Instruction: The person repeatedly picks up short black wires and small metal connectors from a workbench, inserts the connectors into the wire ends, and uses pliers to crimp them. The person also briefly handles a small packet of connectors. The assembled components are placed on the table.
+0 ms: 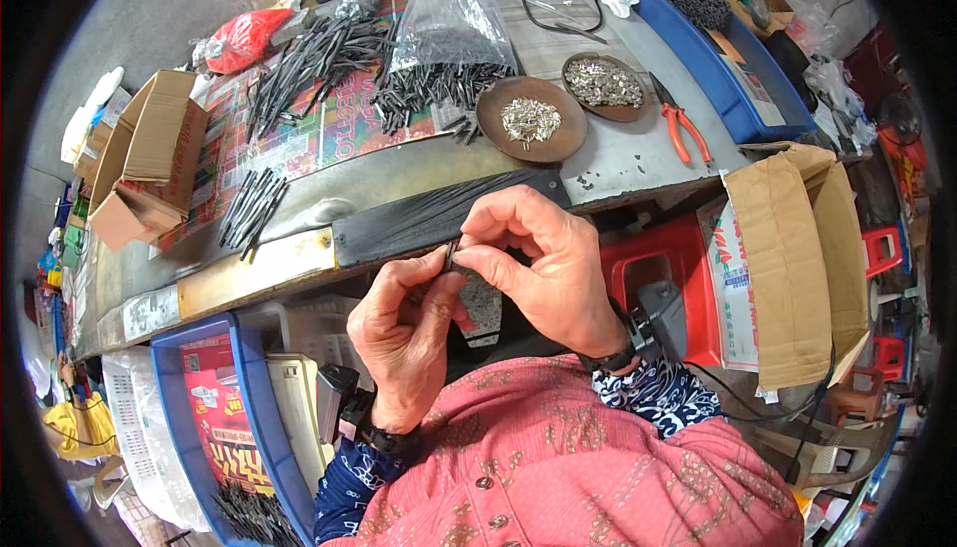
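Observation:
My left hand [407, 328] and my right hand [546, 266] meet in front of the table's near edge. Between their fingertips is a small, thin black piece [452, 254]; fingers cover most of it, so its kind is unclear. Both hands pinch it. Beyond them, on the table, a round brown dish [495, 136] holds small silvery metal parts [531, 121]. A second dish [626, 112] next to it holds more silvery parts [601, 81]. A row of thin black strips [253, 208] lies at the left, and a larger heap of black strips [304, 69] lies farther back.
A clear plastic bag [451, 11] of short black pieces stands at the back. Red-handled pliers [682, 131] lie at the right near a long blue tray [743, 99]. Cardboard boxes [150, 143] flank me. Below the table's left edge sits a blue crate [179, 417]; a red stool [653, 245] stands right.

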The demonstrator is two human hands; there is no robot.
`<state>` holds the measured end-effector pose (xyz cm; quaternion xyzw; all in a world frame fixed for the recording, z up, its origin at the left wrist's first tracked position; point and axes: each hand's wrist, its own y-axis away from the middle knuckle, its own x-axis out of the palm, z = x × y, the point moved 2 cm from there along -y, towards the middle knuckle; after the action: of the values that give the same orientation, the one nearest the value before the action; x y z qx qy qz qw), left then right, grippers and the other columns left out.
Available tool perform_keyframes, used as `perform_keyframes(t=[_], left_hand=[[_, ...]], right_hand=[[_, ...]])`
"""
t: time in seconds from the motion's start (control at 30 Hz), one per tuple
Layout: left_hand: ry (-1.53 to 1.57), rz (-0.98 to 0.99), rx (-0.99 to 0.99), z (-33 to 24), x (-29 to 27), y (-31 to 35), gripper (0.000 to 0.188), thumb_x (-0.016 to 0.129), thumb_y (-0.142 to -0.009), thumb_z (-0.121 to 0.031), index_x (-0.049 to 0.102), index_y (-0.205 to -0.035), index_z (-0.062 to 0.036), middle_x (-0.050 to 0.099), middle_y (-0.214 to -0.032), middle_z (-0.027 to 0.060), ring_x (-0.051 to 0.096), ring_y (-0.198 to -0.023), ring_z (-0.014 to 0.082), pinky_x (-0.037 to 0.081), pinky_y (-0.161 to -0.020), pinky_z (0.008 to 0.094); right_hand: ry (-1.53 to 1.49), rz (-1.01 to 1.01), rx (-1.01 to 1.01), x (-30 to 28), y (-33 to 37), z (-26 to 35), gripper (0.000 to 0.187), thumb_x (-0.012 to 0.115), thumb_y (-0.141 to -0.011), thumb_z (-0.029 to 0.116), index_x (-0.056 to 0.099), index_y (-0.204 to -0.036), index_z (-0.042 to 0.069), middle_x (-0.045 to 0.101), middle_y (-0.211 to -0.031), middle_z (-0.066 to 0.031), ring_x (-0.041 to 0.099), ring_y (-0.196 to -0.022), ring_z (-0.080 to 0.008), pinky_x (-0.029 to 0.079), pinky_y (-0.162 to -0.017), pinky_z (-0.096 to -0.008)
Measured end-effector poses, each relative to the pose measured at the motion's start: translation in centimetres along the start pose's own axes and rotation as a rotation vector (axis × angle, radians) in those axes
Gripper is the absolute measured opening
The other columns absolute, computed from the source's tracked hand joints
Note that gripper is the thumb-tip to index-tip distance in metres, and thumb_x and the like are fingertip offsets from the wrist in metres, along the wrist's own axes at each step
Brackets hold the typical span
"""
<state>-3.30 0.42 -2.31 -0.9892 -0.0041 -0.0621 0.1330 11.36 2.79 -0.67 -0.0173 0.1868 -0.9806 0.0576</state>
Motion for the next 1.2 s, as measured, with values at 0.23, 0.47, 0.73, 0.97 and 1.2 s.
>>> perform_keyframes(t=[0.23, 0.47, 0.73, 0.97, 1.2], left_hand=[[-0.086, -0.015, 0.0, 0.0, 0.0, 0.2, 0.016, 0.062, -0.087, 0.01, 0.064, -0.102, 0.0033, 0.064, -0.078, 0.0029, 0.055, -0.059, 0.0039, 0.045, -0.051, 0.0182], [0.001, 0.009, -0.097, 0.0, -0.1, 0.3, 0.012, 0.064, -0.09, 0.002, 0.064, -0.102, 0.0015, 0.062, -0.076, -0.001, 0.051, -0.062, 0.0016, 0.04, -0.053, 0.0165], [-0.029, 0.03, -0.096, -0.3, -0.5, -0.4, 0.013, 0.068, -0.089, -0.003, 0.064, -0.1, 0.0022, 0.062, -0.078, -0.0015, 0.053, -0.068, 0.0019, 0.042, -0.058, 0.0164], [0.042, -0.015, -0.142, -0.1, -1.9, -1.2, 0.008, 0.069, -0.089, -0.005, 0.063, -0.09, 0.0005, 0.059, -0.073, -0.0039, 0.049, -0.063, 0.001, 0.04, -0.057, 0.0162], [0.049, -0.054, -0.125, 0.4, -3.1, -1.7, 0.009, 0.068, -0.089, -0.003, 0.061, -0.085, -0.0006, 0.057, -0.072, -0.0054, 0.045, -0.062, -0.0002, 0.036, -0.056, 0.0162]], right_hand=[[-0.041, 0.025, 0.062, -0.3, -0.2, -0.3, 0.021, 0.07, -0.085, -0.002, 0.059, -0.103, 0.0, 0.063, -0.092, -0.0013, 0.06, -0.086, -0.0057, 0.051, -0.077, -0.0209], [-0.194, 0.129, 0.226, -0.8, -0.4, -0.8, 0.02, 0.068, -0.086, -0.002, 0.063, -0.105, -0.001, 0.064, -0.092, -0.0016, 0.061, -0.085, -0.0063, 0.051, -0.075, -0.0212], [-0.015, 0.191, 0.16, -0.8, -1.0, -0.3, 0.01, 0.068, -0.086, -0.001, 0.067, -0.096, -0.001, 0.064, -0.089, -0.0005, 0.059, -0.081, -0.0056, 0.049, -0.07, -0.0208], [0.431, 0.214, -0.138, -1.8, -4.2, -0.1, 0.009, 0.068, -0.085, 0.007, 0.067, -0.089, -0.001, 0.063, -0.08, -0.0061, 0.059, -0.071, -0.0127, 0.046, -0.064, -0.0272], [0.958, 0.071, -0.448, -2.5, -9.2, -2.6, 0.006, 0.067, -0.078, 0.006, 0.066, -0.083, 0.003, 0.062, -0.081, -0.0096, 0.057, -0.082, -0.0277, 0.046, -0.073, -0.0382]])
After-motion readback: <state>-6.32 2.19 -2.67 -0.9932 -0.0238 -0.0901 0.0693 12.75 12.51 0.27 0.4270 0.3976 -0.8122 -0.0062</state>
